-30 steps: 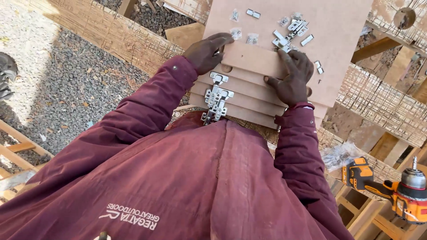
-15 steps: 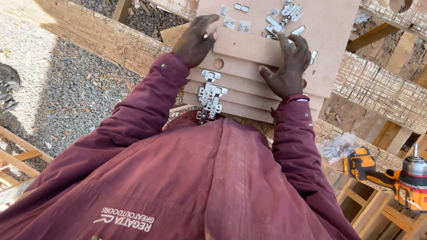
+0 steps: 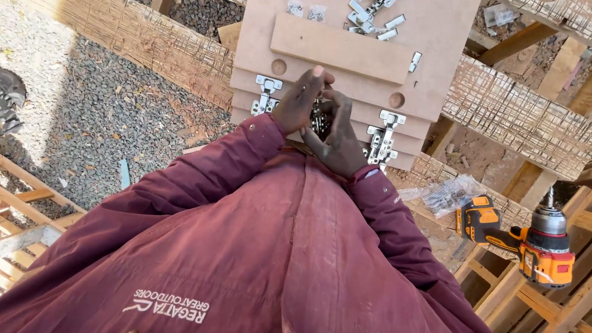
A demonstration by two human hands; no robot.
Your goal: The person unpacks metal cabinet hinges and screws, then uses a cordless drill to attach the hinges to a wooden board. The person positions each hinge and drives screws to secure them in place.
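Observation:
My left hand [image 3: 301, 98] and my right hand [image 3: 338, 140] meet in front of my chest, fingers closed around a small metal hinge [image 3: 317, 118] that is mostly hidden between them. Just beyond them lies a stack of light brown boards [image 3: 431, 37] with round holes. One fitted metal hinge [image 3: 266, 94] sits left of my hands and another fitted hinge [image 3: 382, 134] right of them. A narrow board strip [image 3: 342, 48] lies on top of the stack. Several loose hinges [image 3: 370, 13] lie at its far end.
An orange and black cordless drill [image 3: 535, 246] rests on wooden slats at the lower right. A clear plastic bag of small metal parts [image 3: 445, 194] lies beside it. Rough wooden beams [image 3: 518, 117] support the stack. Gravel ground [image 3: 92, 105] is at the left, with a wooden frame [image 3: 24, 209] below it.
Both hands left the sides of the board stack and came together at its near edge around a hinge. A strip now lies on the top board.

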